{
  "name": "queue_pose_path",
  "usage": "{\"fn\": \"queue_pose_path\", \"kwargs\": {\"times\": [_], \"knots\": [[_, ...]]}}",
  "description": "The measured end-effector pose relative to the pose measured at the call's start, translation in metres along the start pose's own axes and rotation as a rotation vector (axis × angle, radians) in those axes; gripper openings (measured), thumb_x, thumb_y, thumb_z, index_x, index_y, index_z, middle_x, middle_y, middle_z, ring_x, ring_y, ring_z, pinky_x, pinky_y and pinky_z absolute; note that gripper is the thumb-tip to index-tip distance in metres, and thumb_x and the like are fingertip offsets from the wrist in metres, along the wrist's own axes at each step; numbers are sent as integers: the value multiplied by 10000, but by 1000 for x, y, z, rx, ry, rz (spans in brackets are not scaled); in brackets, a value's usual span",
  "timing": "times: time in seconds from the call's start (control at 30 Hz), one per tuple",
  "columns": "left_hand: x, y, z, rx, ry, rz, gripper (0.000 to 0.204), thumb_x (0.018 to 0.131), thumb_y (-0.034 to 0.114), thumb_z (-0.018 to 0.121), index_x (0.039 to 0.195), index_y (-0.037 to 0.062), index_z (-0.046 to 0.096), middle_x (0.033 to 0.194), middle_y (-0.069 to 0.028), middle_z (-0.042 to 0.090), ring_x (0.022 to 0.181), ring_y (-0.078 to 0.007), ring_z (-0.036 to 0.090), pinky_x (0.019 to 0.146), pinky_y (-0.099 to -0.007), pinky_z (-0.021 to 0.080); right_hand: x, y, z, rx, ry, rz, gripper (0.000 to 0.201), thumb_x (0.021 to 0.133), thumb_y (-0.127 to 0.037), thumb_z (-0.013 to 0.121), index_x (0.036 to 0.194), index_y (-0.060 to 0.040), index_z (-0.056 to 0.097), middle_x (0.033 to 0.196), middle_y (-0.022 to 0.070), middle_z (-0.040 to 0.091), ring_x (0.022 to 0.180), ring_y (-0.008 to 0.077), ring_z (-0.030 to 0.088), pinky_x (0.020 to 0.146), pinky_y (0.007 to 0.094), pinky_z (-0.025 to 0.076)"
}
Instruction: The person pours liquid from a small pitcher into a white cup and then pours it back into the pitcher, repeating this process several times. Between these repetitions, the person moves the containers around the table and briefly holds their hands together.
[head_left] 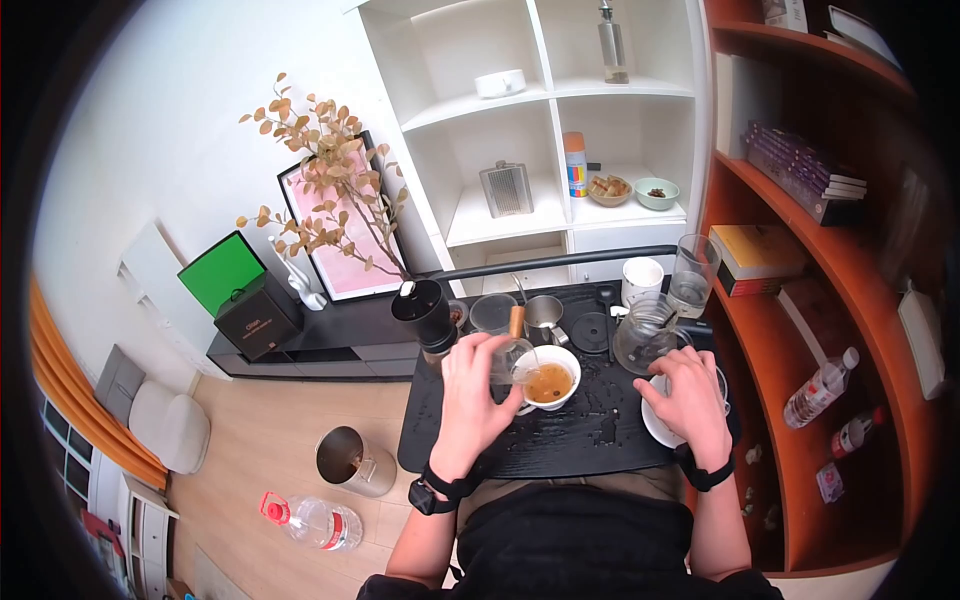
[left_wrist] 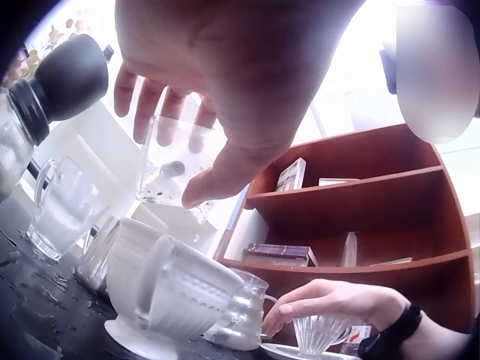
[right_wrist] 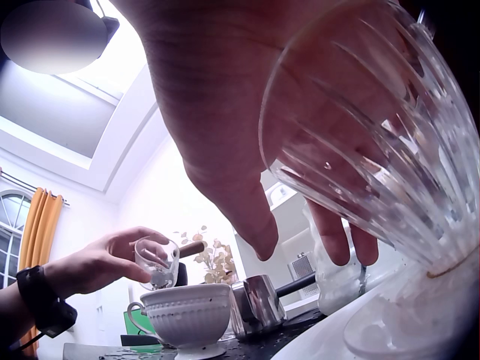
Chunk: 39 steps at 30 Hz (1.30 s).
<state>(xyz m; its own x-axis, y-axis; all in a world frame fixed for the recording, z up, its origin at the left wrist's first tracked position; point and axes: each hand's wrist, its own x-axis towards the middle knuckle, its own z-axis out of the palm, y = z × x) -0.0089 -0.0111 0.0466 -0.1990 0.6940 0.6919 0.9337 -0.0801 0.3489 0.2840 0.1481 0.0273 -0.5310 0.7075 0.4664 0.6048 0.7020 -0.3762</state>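
Note:
My left hand point(head_left: 470, 392) grips a small clear glass point(left_wrist: 176, 161), with dark specks inside it in the left wrist view. A wooden handle point(right_wrist: 193, 249) sticks out from this glass. It is held over the rim of a white ribbed cup point(right_wrist: 187, 315), which contains brown coffee point(head_left: 549, 382) with dark bits on top. My right hand point(head_left: 690, 398) hovers over a white saucer point(head_left: 658, 425), fingers bent loosely downward. A ribbed glass cup point(right_wrist: 382, 142) on that saucer stands beside its palm. Just beyond its fingers is a glass carafe point(head_left: 640, 345).
A steel pitcher point(head_left: 545, 318), a black coffee grinder point(head_left: 425, 312), a white paper cup point(head_left: 641, 280) and a tall glass point(head_left: 692, 275) crowd the back of the wet black tray point(head_left: 590, 440). A metal bin point(head_left: 355, 461) and water bottle point(head_left: 325, 525) are on the floor.

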Motion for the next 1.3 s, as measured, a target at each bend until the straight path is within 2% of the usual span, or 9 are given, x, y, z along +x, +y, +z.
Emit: {"fn": "queue_pose_path", "kwargs": {"times": [0.07, 0.17, 0.5, 0.73, 0.8, 0.93, 1.0, 1.13, 1.3], "knots": [[-2, -5, -6, -5, 27, -2, 708, 789, 89, 928, 1444, 70, 661, 1345, -158, 656, 1291, -385, 637, 1137, -499, 474, 0, -1, -1, 2, -1, -1, 334, 922, -350, 926, 1016, -33, 876, 1042, 87, 814, 1105, 296, 698, 1087, 451, 464], [-15, -17, -8, -47, 62, -231, 683, 812, 132, 949, 1408, 39, 629, 1252, -149, 690, 1217, -365, 662, 1098, -485, 512, 0, -1, -1, 0, -3, -1, 332, 921, -345, 926, 1020, -31, 877, 1047, 89, 816, 1109, 296, 699, 1087, 450, 464], [-46, -47, 7, -176, -29, -544, 646, 860, 186, 930, 1392, 15, 606, 1275, -178, 729, 1217, -365, 725, 1074, -478, 587, 2, -4, -2, -4, -30, 23, 324, 928, -331, 921, 1033, -27, 884, 1066, 98, 828, 1135, 294, 709, 1103, 450, 460], [-57, -52, 25, -147, -81, -552, 663, 854, 191, 944, 1388, -21, 612, 1283, -209, 735, 1176, -378, 759, 1025, -489, 614, 2, -8, -6, 1, -52, 44, 321, 934, -326, 917, 1045, -25, 888, 1070, 107, 832, 1145, 304, 713, 1112, 452, 457], [-61, -55, 29, -153, -94, -561, 707, 854, 190, 967, 1433, 12, 603, 1325, -180, 749, 1214, -319, 761, 1076, -461, 608, 2, -8, -6, -8, -53, 40, 323, 937, -330, 914, 1046, -27, 889, 1071, 108, 831, 1145, 305, 713, 1112, 452, 457], [-60, -51, 26, -155, -93, -537, 718, 859, 182, 965, 1449, 5, 595, 1354, -197, 739, 1235, -342, 755, 1085, -466, 608, 3, -9, -5, -20, -53, 38, 330, 946, -343, 905, 1048, -29, 890, 1068, 114, 828, 1146, 310, 713, 1111, 453, 454], [-59, -45, 22, -147, -148, -518, 732, 893, 170, 922, 1510, -42, 591, 1416, -241, 697, 1324, -406, 704, 1148, -507, 537, 3, -8, -4, -21, -54, 35, 335, 949, -349, 902, 1050, -30, 891, 1066, 116, 827, 1146, 312, 713, 1109, 453, 453], [-57, -34, 14, -65, -168, -451, 755, 930, 179, 884, 1577, -43, 564, 1469, -250, 666, 1409, -419, 646, 1215, -515, 471, 2, -6, -4, -20, -45, 23, 340, 951, -352, 899, 1053, -29, 891, 1058, 120, 821, 1146, 318, 712, 1107, 451, 451], [-48, -22, 22, 42, 49, -227, 736, 974, 257, 882, 1596, 1, 582, 1549, -273, 646, 1496, -439, 595, 1280, -538, 426, 2, -6, -3, -18, -43, 28, 341, 950, -349, 901, 1054, -24, 890, 1055, 122, 819, 1142, 322, 712, 1107, 451, 452]]}}
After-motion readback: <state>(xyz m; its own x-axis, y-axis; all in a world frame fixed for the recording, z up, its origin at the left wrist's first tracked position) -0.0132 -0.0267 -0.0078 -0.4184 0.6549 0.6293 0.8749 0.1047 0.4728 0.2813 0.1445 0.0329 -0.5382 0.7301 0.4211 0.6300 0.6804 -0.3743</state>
